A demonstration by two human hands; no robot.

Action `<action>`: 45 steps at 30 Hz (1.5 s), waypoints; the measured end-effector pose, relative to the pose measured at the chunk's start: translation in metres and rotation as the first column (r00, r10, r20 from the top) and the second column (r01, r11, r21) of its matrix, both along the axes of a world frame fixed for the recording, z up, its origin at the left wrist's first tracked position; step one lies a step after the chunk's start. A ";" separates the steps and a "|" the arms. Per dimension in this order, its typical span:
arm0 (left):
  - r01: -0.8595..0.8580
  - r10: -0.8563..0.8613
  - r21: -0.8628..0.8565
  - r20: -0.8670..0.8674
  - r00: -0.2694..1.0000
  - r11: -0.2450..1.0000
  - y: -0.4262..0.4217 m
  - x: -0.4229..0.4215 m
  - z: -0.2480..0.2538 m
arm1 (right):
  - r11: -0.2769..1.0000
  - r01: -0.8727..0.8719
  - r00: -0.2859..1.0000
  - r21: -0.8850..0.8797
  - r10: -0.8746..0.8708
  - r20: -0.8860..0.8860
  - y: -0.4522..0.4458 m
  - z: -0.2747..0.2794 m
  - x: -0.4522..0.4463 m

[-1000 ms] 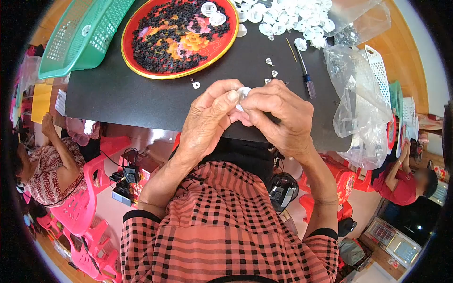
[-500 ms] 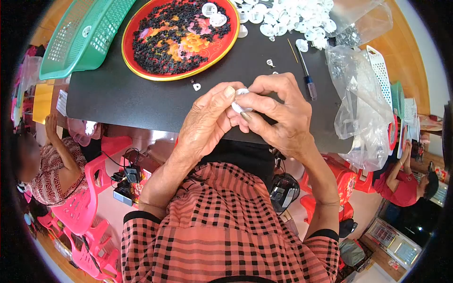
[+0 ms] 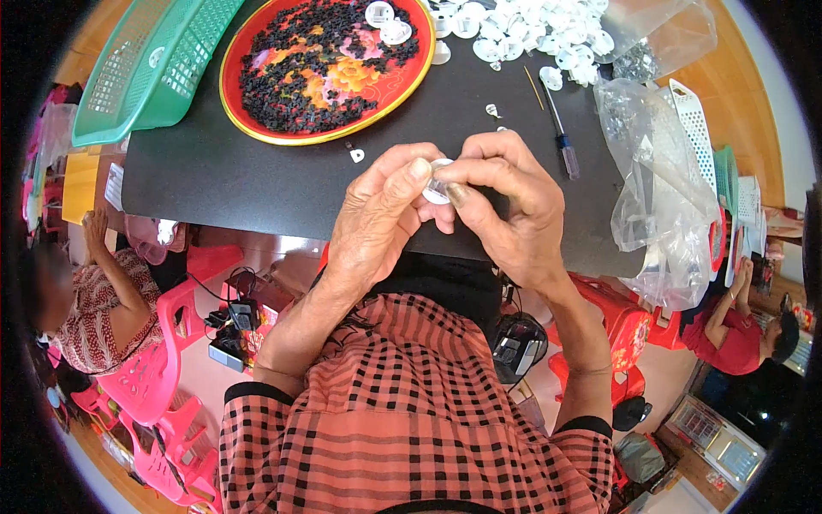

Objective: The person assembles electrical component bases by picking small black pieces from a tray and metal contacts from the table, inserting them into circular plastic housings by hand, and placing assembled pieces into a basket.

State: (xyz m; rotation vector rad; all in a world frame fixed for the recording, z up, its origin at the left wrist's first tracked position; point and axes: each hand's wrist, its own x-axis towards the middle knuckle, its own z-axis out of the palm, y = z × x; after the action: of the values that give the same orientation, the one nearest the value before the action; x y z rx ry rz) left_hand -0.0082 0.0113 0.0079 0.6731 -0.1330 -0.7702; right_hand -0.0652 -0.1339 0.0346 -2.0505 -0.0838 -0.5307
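Between my hands, just over the table's near edge, is a small round white plastic piece (image 3: 436, 194). My left hand (image 3: 374, 210) grips its left side, thumb on top and fingers curled behind. The thumb and bent index finger of my right hand (image 3: 520, 201) press together at its right side; whether something tiny sits between them is hidden. Beyond my hands lies a red patterned tray (image 3: 401, 96) strewn with small black parts (image 3: 282, 94). Two white round pieces (image 3: 395, 32) rest on its upper right. A small white D-shaped bit (image 3: 357, 155) lies below the tray.
A heap of white round pieces (image 3: 556, 26) covers the back of the table (image 3: 214, 184). A screwdriver (image 3: 565, 150) and a thin brass-coloured rod (image 3: 533, 87) lie at right, beside clear plastic bags (image 3: 655, 188). A green basket (image 3: 128, 94) stands at left. People sit on both sides.
My right thumb and fingertips have shifted slightly on the white piece, showing more of its face. The view has moved a little. The person at right has moved their hands.
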 end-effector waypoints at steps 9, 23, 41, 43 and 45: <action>0.093 -0.093 -0.007 -0.011 0.996 0.996 0.003 0.006 0.000 | 0.997 -0.018 0.994 -0.079 0.026 0.107 -0.009 0.006 0.003; 0.058 -0.057 0.045 -0.014 0.998 0.997 0.001 0.005 -0.001 | 0.947 -0.045 0.985 -0.319 0.096 0.146 -0.012 0.008 0.012; 0.101 -0.102 -0.039 -0.031 0.994 0.994 0.002 0.011 -0.003 | 0.955 0.006 0.947 -0.296 0.090 0.309 -0.010 -0.014 0.013; 0.097 -0.098 -0.041 -0.027 0.995 0.994 0.001 0.009 -0.003 | 0.964 0.025 0.948 -0.265 0.061 0.312 -0.009 -0.015 0.012; 0.090 -0.091 -0.060 -0.011 0.996 0.994 0.001 0.007 -0.001 | 0.964 0.030 0.943 -0.264 0.061 0.327 -0.008 -0.017 0.012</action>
State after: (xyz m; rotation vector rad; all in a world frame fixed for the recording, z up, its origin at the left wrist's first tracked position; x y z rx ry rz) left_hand -0.0012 0.0123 0.0065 0.6090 -0.1745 -0.8548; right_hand -0.0533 -0.1424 0.0181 -2.1972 -0.3915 -0.8939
